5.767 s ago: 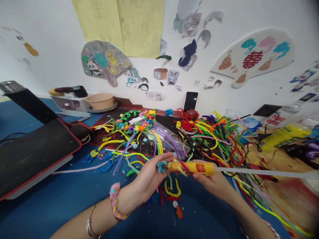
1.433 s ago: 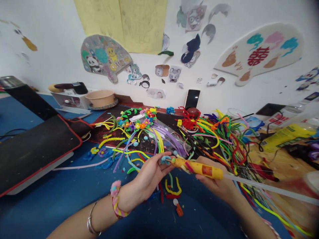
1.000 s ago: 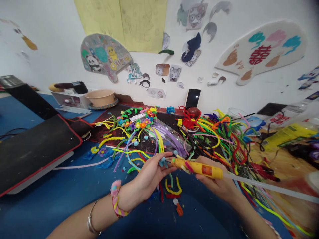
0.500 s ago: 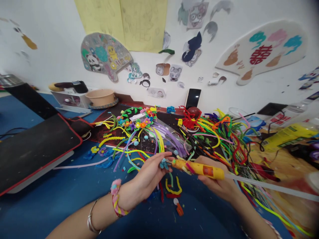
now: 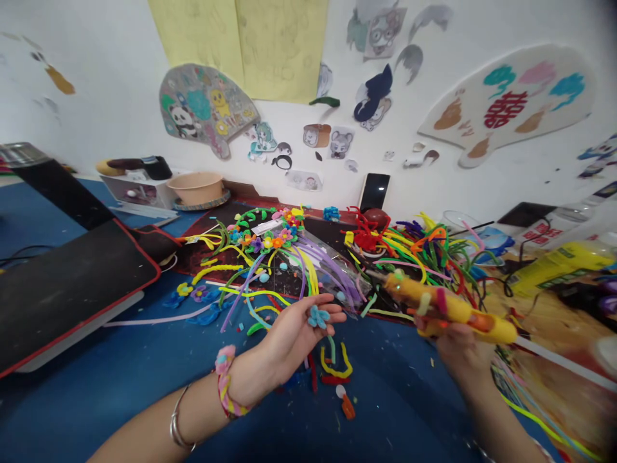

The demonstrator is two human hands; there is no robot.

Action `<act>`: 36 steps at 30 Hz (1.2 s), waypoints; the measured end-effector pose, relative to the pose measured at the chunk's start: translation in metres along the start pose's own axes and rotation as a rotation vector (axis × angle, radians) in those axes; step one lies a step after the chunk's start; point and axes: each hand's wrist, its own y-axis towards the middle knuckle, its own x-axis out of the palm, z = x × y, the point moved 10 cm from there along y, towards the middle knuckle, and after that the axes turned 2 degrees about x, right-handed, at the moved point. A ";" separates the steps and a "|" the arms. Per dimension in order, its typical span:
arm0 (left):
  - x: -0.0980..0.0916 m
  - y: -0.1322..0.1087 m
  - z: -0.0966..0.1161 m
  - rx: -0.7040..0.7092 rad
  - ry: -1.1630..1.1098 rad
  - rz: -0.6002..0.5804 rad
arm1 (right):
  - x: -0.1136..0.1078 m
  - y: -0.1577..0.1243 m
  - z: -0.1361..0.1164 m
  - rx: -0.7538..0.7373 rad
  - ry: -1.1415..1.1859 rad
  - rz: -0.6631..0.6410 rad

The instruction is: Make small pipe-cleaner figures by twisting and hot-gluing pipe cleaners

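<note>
My left hand (image 5: 295, 335) is turned palm up over the blue table, its fingers stretched to the right. A small light-blue pipe-cleaner flower (image 5: 318, 316) rests against the fingers and is held there. My right hand (image 5: 460, 354) is closed around a yellow hot glue gun (image 5: 438, 302), whose nozzle points left and stands apart from the flower. A white glue stick (image 5: 559, 359) sticks out of the gun's back end. Below the left hand lie a bent yellow pipe-cleaner piece (image 5: 337, 372) and a small orange piece (image 5: 348, 406).
Behind the hands lie a ring of colourful pipe-cleaner flowers (image 5: 270, 243) and purple pipe cleaners (image 5: 332, 267). A tangled heap of pipe cleaners (image 5: 414, 247) spreads at the right. A phone (image 5: 375, 191) leans on the wall. At the left stands a black lamp-like device (image 5: 72, 276).
My right hand has drawn the glue gun away to the right, off the blue flower. My left hand stays in place, and its flower is now in fuller view.
</note>
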 end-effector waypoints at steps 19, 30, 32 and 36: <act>0.018 -0.010 0.005 -0.027 -0.214 -0.119 | 0.055 0.005 -0.012 -0.221 -0.509 -0.383; 0.011 -0.011 -0.022 -0.170 -0.109 -0.100 | 0.122 0.009 -0.077 -0.364 -0.194 -0.759; 0.010 -0.011 -0.025 -0.186 -0.088 -0.107 | 0.124 0.009 -0.075 -0.340 -0.168 -0.779; 0.011 -0.012 -0.028 -0.203 -0.080 -0.128 | 0.124 0.011 -0.071 -0.300 -0.136 -0.754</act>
